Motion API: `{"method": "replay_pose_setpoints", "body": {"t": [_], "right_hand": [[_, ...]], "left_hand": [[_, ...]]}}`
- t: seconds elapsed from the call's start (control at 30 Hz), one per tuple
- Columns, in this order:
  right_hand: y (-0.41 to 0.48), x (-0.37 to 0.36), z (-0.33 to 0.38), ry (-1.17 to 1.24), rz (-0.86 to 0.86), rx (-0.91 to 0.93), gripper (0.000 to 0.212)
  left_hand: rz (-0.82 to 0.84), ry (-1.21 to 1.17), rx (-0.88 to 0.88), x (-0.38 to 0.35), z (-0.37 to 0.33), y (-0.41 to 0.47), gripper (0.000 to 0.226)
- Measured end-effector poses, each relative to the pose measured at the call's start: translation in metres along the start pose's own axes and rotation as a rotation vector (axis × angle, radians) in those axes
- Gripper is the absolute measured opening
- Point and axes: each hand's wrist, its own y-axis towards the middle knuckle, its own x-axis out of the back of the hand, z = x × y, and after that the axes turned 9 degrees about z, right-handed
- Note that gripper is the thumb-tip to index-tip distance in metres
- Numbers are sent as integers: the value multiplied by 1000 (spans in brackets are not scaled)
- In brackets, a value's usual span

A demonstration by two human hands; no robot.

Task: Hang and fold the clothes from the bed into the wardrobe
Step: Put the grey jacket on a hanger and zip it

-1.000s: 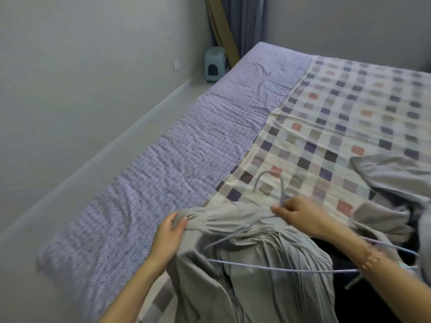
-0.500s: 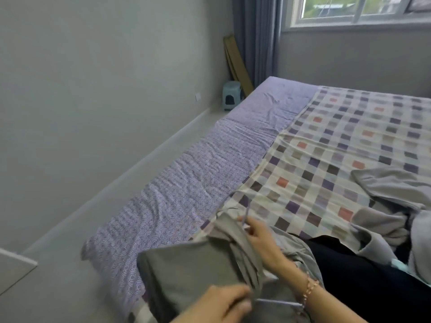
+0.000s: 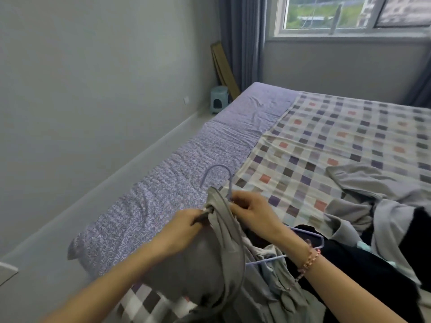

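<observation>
- Left hand (image 3: pixel 186 223), at 7 o'clock of the view: its fingers are clenched on a bunched fold of the grey garment (image 3: pixel 224 234).
- The garment lies at 6 o'clock on the bed (image 3: pixel 177 169), partly on the hanger (image 3: pixel 230 183).
- Right hand (image 3: pixel 251 210), at 5 o'clock: its fingers pinch the hanger neck.
- The step, I judge, is fitting the garment on the hanger. The next move calls for drawing the fold over the wire arm.
- Other clothes (image 3: pixel 363 183) lie at 4 o'clock.

Soft, flat daylight comes in through the window (image 3: pixel 326 12) at the upper right of the frame. The scene is moderately bright, with no glare and only faint shadows in the cloth folds. The left hand (image 3: pixel 186 223), the right hand (image 3: pixel 250 209) and the grey garment (image 3: pixel 224 229) at lower centre are smeared by motion, though the hanger (image 3: pixel 230 185) reads fairly clearly. The checked blanket (image 3: pixel 384 127) turns soft toward the right edge. Wide-angle distortion curves the skirting line of the wall (image 3: pixel 93 89) at the left.
</observation>
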Motion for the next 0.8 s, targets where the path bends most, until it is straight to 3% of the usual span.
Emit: {"method": "replay_pose_setpoints", "body": {"t": [0.03, 0.07, 0.13, 0.2, 0.23, 0.3, 0.37, 0.43, 0.5, 0.6, 0.63, 0.7, 0.8], "right_hand": [[-2, 11, 4, 74, -8, 8, 4], [-8, 26, 4, 139, -93, 5, 16], [-20, 55, -8, 330, -429, -31, 24], [-33, 70, -43, 431, -785, -234, 25], [-37, 69, -69, 397, -827, -392, 24], [-48, 42, -111, 320, -563, -683, 18], [-52, 2, -141, 299, -154, -802, 45], [-51, -37, -146, 304, 176, -804, 62], [-48, -67, -148, 245, 397, -764, 60], [-43, -97, -149, 7, 553, -747, 103], [-43, -105, -152, -6, 558, -728, 101], [-40, -120, -162, 22, 564, -727, 75], [-38, -129, -151, 12, 647, -717, 43]], "left_hand": [[-38, -9, 4, 5, 8, -5, 29], [-90, 2, -5, 9, 15, -9, 30], [-183, 10, 19, 19, 29, -20, 31], [-242, -36, 19, 31, 36, -33, 28], [-265, -62, -6, 37, 39, -38, 27], [-286, -89, -39, 45, 42, -51, 28], [-296, -112, -65, 53, 45, -61, 33], [-309, -120, -75, 61, 41, -70, 32], [-335, -127, -86, 66, 36, -77, 29], [-354, -125, -103, 73, 39, -88, 26], [-357, -95, -104, 76, 42, -92, 28], [-348, 48, -145, 81, 45, -98, 40], [-378, 196, -170, 83, 53, -101, 35]]}}
